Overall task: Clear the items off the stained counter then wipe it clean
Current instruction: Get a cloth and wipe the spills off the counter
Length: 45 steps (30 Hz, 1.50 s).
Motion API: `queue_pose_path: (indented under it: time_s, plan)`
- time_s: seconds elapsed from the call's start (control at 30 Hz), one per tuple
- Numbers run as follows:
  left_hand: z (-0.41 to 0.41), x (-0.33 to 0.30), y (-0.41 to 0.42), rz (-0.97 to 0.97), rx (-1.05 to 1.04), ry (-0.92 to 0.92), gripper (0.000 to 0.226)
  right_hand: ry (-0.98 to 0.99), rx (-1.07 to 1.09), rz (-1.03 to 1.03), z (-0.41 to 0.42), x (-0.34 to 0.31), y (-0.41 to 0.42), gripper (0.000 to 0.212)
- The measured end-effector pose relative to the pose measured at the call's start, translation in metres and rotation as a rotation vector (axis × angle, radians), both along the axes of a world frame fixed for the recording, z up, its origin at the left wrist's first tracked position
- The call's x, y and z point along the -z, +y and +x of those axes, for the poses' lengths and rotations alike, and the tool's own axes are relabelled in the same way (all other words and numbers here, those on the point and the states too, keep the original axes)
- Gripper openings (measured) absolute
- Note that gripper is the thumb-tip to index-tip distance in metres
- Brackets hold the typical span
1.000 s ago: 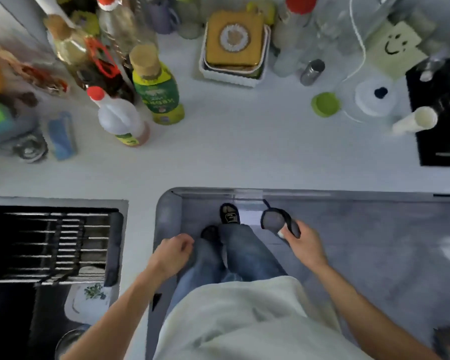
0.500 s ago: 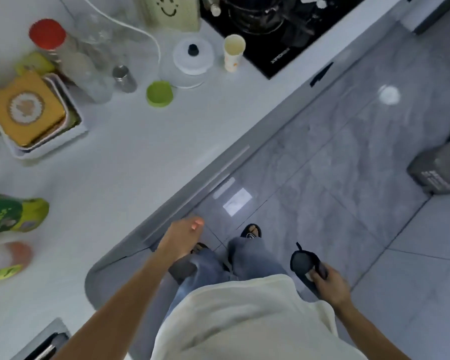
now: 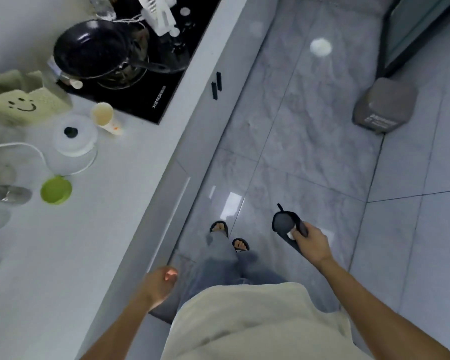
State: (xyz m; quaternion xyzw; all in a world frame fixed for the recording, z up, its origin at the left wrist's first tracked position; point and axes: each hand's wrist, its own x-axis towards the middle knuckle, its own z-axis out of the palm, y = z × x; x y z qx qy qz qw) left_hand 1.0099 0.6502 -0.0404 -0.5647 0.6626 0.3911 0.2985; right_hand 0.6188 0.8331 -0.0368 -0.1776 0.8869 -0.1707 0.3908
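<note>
A black wok (image 3: 94, 51) sits on the dark cooktop (image 3: 151, 81); a grey bin (image 3: 382, 107) stands on the pale tiled floor (image 3: 309, 157), well apart from the cooktop.

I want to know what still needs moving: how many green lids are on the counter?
1. The green lid lies flat on the white counter, near the left edge of view, just below the white cord loop. More may sit out of frame to the left.

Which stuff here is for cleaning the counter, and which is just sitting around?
For the job: counter; dark cloth-like thing gripped in right hand; green lid, cup.

Just there: wok, grey bin, smiley bag.
</note>
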Motion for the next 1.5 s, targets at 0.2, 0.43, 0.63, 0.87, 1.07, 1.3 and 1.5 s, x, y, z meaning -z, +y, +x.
queue_pose_path:
  time_s: [0.2,0.43,0.63,0.87,1.07,1.3,1.5]
  plan:
    - [-0.067,0.004,-0.049,0.065,0.135,-0.071,0.019,0.016,0.144,-0.117,-0.069,-0.006,-0.053,0.018]
    - [-0.213,0.01,-0.15,0.061,0.185,0.019,0.027,-0.004,0.206,0.012,-0.125,-0.003,-0.056,0.027]
    - [-0.367,-0.005,-0.223,0.056,0.2,0.169,0.03,-0.027,0.331,0.171,-0.147,-0.003,-0.03,0.035]
    - [-0.513,-0.011,-0.27,0.081,0.199,0.308,0.019,-0.089,0.45,0.287,-0.202,-0.005,-0.021,0.025]
    - [-0.575,0.001,-0.289,0.078,0.235,0.163,0.03,-0.098,0.396,0.267,-0.323,0.009,-0.061,0.026]
    - [-0.582,0.006,-0.306,0.078,0.236,-0.024,0.03,-0.03,0.264,0.098,-0.484,-0.001,-0.176,0.026]
    - [-0.593,0.01,-0.328,0.093,0.197,-0.119,0.032,0.006,0.138,-0.045,-0.578,-0.007,-0.289,0.021]
